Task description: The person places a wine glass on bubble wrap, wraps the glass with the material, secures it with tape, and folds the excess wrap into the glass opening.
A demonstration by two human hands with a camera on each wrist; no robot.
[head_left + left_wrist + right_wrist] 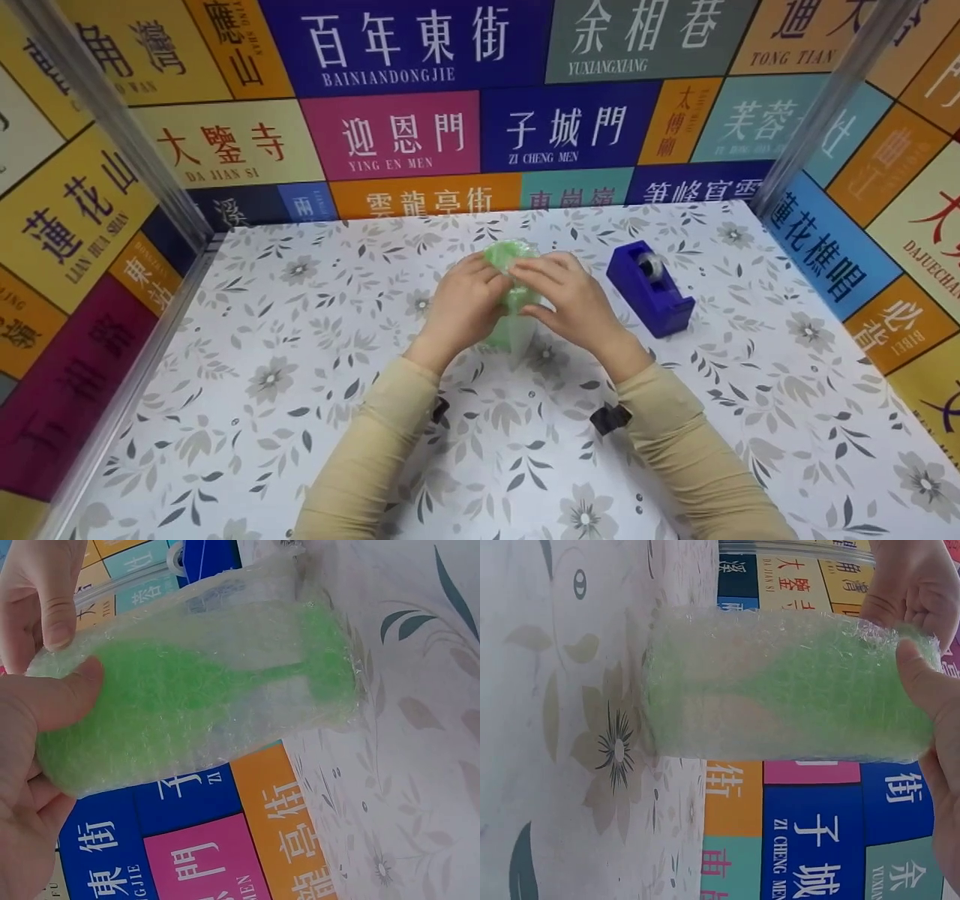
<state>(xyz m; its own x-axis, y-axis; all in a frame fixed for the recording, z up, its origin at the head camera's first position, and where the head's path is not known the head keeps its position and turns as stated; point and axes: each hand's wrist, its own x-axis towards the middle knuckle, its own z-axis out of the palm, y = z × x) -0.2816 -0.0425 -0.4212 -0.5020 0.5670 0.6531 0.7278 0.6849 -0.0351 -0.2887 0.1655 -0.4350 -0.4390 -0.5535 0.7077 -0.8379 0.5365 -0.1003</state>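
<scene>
A green stemmed goblet (165, 694) wrapped in clear bubble wrap (712, 645) stands upright on the table, its foot down. Its bowl and thin stem show through the film. My left hand (465, 304) grips the wrapped bowl near the top, with the thumb pressed on the near side in the left wrist view. From the other side my right hand (570, 300) holds the upper end too, its thumb lying on the wrap in the right wrist view. The fingers partly hide the goblet's top in the head view.
A blue tape dispenser (651, 289) with a roll of clear tape stands to the right of my right hand. The table (225, 420) has a floral cover. Panels with printed signs (405, 135) enclose the back and sides, with clear edge strips at the corners.
</scene>
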